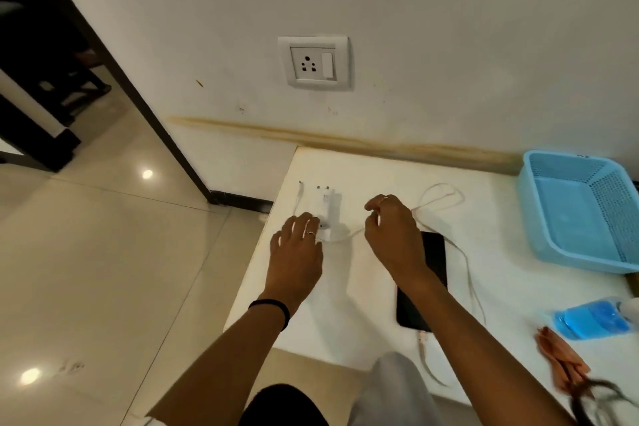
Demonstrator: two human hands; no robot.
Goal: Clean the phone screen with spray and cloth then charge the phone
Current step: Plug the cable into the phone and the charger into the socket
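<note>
A black phone (434, 252) lies flat on the white table (363, 322), partly under my right forearm, with a white cable (470, 273) plugged into its near end. The white charger adapter (328, 206) lies on the table at the far left. My left hand (297, 245) rests on the adapter's near end, fingers curled over it. My right hand (390, 232) pinches the thin cable just right of the adapter. A blue spray bottle (587, 318) lies on its side at the right, beside an orange cloth (560, 356).
A wall socket with a switch (313, 62) is on the wall above the table. A blue plastic basket (584, 211) stands at the far right. The table's left edge drops to a tiled floor (103, 252). A dark doorway is at the left.
</note>
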